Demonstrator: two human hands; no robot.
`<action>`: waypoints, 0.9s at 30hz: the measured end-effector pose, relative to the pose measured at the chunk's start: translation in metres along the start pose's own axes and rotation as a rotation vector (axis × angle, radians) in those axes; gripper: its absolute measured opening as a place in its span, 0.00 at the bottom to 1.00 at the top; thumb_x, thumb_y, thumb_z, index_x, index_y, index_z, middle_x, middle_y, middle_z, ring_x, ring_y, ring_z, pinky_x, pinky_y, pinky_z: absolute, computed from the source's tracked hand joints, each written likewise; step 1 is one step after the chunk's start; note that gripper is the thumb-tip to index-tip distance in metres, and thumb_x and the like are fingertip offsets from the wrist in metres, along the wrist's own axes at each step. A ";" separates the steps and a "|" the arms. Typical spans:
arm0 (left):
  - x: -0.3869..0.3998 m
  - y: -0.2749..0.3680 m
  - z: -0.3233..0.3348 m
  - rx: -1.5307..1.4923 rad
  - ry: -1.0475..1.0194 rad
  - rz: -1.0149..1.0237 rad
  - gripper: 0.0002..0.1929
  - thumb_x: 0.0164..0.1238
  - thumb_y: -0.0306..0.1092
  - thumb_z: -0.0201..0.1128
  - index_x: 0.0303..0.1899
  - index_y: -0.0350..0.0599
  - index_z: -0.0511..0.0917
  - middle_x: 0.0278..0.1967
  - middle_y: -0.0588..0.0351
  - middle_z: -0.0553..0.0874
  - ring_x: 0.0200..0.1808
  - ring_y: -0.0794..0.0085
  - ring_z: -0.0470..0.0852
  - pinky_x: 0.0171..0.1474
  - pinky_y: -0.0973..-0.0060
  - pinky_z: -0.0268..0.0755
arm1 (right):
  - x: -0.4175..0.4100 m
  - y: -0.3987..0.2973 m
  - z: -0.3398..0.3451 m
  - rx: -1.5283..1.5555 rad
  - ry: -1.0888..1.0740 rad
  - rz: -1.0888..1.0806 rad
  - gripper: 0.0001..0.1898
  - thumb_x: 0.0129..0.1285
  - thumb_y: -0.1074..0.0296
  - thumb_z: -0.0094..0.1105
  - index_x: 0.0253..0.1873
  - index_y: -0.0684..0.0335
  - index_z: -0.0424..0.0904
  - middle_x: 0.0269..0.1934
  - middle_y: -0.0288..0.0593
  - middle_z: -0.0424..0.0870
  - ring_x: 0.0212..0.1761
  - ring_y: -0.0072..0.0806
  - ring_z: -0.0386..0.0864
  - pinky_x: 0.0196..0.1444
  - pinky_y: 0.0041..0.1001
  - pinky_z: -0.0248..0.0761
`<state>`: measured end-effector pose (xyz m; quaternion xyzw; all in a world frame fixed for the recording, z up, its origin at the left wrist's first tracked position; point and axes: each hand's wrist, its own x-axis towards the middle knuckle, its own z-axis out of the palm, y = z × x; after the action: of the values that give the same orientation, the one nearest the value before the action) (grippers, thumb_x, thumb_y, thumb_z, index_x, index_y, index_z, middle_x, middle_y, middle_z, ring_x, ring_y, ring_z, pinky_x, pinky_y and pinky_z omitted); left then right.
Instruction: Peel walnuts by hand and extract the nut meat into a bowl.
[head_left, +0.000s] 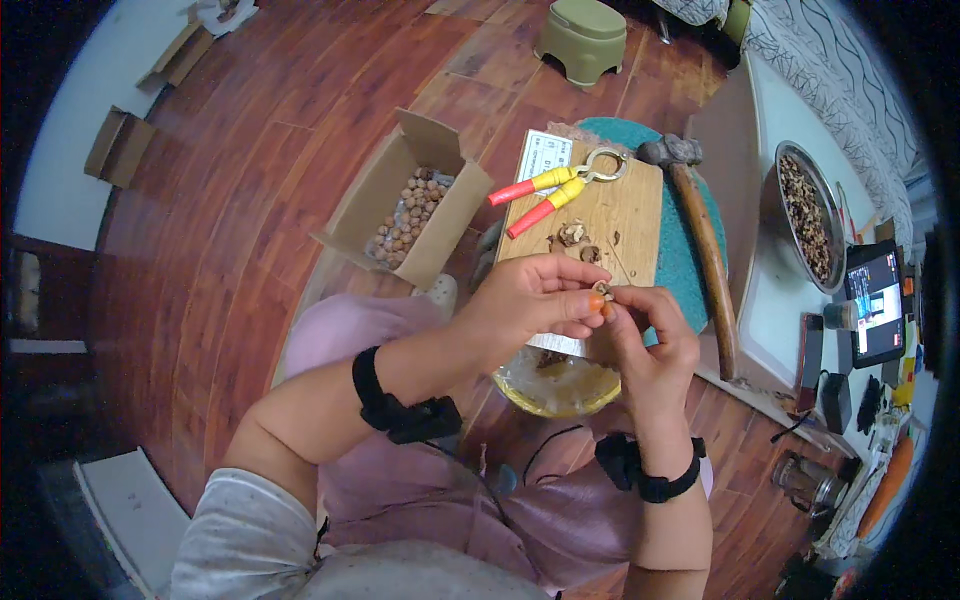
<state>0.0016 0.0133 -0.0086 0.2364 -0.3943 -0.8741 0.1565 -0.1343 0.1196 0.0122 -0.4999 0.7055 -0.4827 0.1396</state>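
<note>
My left hand (551, 296) and my right hand (656, 322) meet above the near edge of a wooden board (637, 217), their fingertips pinching a small walnut piece (602, 288) between them. Just beyond my fingers, a cracked walnut (573, 232) and a piece of walnut shell (590, 254) lie on the board. Farther up rests a nutcracker (581, 176) with red and yellow handles. A hammer (701, 240) with a wooden handle lies to the board's right. Under my hands stands a yellow-rimmed container (559, 409) lined with clear plastic, with brown bits inside.
Left of the board, an open cardboard box (442, 232) holds many whole walnuts (409, 214). On the white table at right are a metal bowl (840, 277) of walnut pieces and a lit tablet (876, 304). A green stool (583, 37) stands on the floor beyond. A glass jar (806, 480) is at lower right.
</note>
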 end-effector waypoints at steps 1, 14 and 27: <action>0.000 0.000 -0.001 -0.024 -0.017 -0.005 0.16 0.69 0.30 0.59 0.55 0.35 0.74 0.44 0.53 0.84 0.42 0.76 0.84 0.45 0.80 0.79 | 0.000 0.000 0.000 -0.006 0.006 -0.003 0.06 0.56 0.77 0.65 0.39 0.67 0.80 0.31 0.43 0.81 0.30 0.29 0.80 0.34 0.24 0.72; -0.005 0.017 0.002 0.073 0.130 0.096 0.19 0.69 0.30 0.59 0.58 0.36 0.72 0.50 0.52 0.80 0.48 0.71 0.83 0.51 0.75 0.78 | 0.021 0.028 -0.003 -0.277 0.128 0.044 0.04 0.56 0.73 0.64 0.36 0.63 0.82 0.28 0.46 0.79 0.30 0.38 0.79 0.34 0.31 0.71; -0.008 0.014 -0.013 0.097 0.160 0.110 0.18 0.69 0.29 0.58 0.58 0.35 0.71 0.50 0.52 0.79 0.49 0.69 0.82 0.52 0.74 0.77 | 0.046 0.025 0.006 -0.683 -0.071 -0.062 0.06 0.55 0.71 0.61 0.28 0.67 0.78 0.28 0.52 0.80 0.31 0.47 0.79 0.35 0.41 0.71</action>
<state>0.0170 0.0003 -0.0036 0.2908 -0.4348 -0.8225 0.2234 -0.1660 0.0785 0.0021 -0.5555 0.8054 -0.2051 -0.0259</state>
